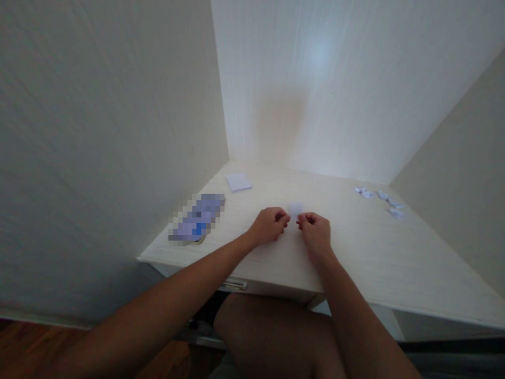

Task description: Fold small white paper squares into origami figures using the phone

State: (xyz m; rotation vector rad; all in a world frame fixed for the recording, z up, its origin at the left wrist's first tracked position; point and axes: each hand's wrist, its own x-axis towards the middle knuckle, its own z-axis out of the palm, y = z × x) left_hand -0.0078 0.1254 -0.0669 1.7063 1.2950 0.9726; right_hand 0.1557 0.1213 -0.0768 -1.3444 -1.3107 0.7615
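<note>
A small square of white paper (295,208) lies or is held just above the pale wooden desk (355,247), at its middle. My left hand (269,225) pinches the paper's left lower edge with curled fingers. My right hand (315,231) pinches its right lower edge in the same way. Both hands rest near the desk top, a few centimetres apart.
A small stack of white paper squares (239,181) lies at the back left. A blurred flat object (197,218) lies near the left edge. Several small folded paper pieces (381,199) sit at the back right. Walls close in on three sides. My knee (268,337) is below the desk.
</note>
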